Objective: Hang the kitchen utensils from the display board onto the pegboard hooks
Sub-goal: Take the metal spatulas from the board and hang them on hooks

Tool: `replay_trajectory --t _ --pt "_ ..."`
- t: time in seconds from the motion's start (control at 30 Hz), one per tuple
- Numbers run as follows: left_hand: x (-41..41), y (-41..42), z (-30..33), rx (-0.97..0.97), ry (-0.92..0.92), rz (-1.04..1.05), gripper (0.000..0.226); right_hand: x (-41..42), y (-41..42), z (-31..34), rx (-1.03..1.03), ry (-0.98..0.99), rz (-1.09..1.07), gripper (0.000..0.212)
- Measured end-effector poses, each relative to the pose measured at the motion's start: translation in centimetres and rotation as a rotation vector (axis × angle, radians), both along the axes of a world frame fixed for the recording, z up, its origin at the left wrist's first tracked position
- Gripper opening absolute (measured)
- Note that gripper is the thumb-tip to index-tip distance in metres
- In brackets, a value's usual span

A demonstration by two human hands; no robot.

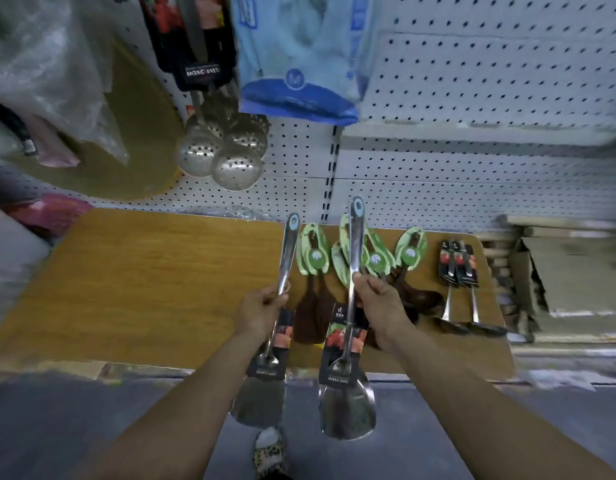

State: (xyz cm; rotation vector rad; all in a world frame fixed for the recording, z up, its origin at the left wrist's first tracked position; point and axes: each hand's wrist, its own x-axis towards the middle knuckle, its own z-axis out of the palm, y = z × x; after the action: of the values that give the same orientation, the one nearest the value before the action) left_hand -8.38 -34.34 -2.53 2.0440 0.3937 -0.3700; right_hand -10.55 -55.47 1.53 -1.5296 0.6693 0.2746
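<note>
A blue glove packet [299, 60] hangs above; a leopard-print shoe [270, 452] shows below.

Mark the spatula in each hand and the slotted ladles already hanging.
left spatula [260, 405]: head view, on its steel blade.
right spatula [348, 412]: head view, on its steel blade.
slotted ladles [235, 169]: head view, on the frontmost perforated bowl.

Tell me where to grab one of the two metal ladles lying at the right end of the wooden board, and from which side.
Take a ladle by its carded handle end, coming down from above. Both lie flat on the wooden board, bowls toward you and handles toward the pegboard, close side by side. Gripping below the top should leave any hanging end free; no hole is visible here.
</note>
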Motion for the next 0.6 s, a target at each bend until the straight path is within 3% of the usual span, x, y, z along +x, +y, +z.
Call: replay_trajectory --t 0.27,0.47,0.6 --pt "-11.3 -17.8 9.1 -0.162 -0.138 -0.088 0.036 -13.7 -18.8 8.2 -0.008 -0.201 -0.038 0.037" --pt "-16.8 -31.4 15.6 -0.289 -0.234 -0.220 0.038 -21.5 -32.0 14.7 -0.106 -0.324 -0.183 0.023" --pt "-18.5 -38.5 19.6 -0.331 -0.292 -0.317 0.028 -23.7 -38.5 17.3 -0.170 -0.401 -0.292 0.007"
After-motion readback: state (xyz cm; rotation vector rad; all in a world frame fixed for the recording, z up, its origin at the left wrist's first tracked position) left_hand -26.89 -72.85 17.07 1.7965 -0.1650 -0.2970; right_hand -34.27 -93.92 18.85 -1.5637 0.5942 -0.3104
